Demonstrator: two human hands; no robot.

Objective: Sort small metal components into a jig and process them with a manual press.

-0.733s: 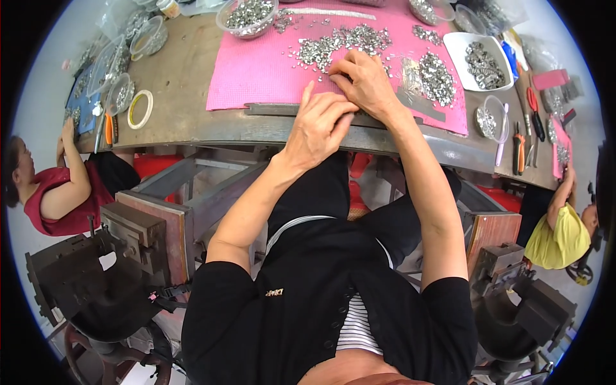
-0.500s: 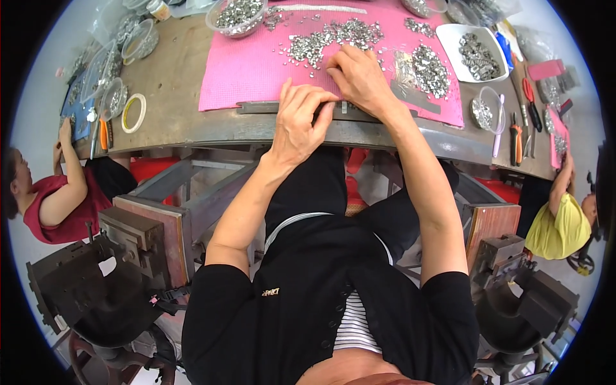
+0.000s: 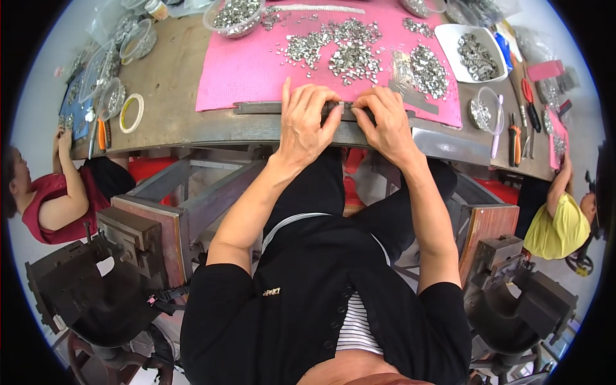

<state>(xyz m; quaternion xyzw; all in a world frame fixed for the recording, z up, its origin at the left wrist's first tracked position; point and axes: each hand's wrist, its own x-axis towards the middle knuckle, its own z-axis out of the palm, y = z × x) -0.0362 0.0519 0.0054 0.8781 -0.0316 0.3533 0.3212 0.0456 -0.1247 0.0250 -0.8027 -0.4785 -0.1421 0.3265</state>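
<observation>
Along the near edge of the pink mat (image 3: pixel 240 74) lies a long dark metal bar (image 3: pixel 256 108). My left hand (image 3: pixel 307 122) rests over its middle, thumb and forefinger pinched together. Close on its right, my right hand (image 3: pixel 387 123) is also closed in a pinch at the bar. Between the fingertips a small shiny spot shows, too small and covered to name. Beyond my hands, small silvery metal pieces (image 3: pixel 355 61) are heaped loosely on the mat.
A clear bowl of metal pieces (image 3: pixel 234 18) stands at the far left of the mat, a white tray (image 3: pixel 446 38) at its right. Tape roll (image 3: pixel 132 113) lies left; orange-handled pliers (image 3: pixel 515 144) lie right. Two other people sit at the table's sides.
My right hand has come back from the heap toward me, down to the bar beside my left hand. The left hand stays at the bar.
</observation>
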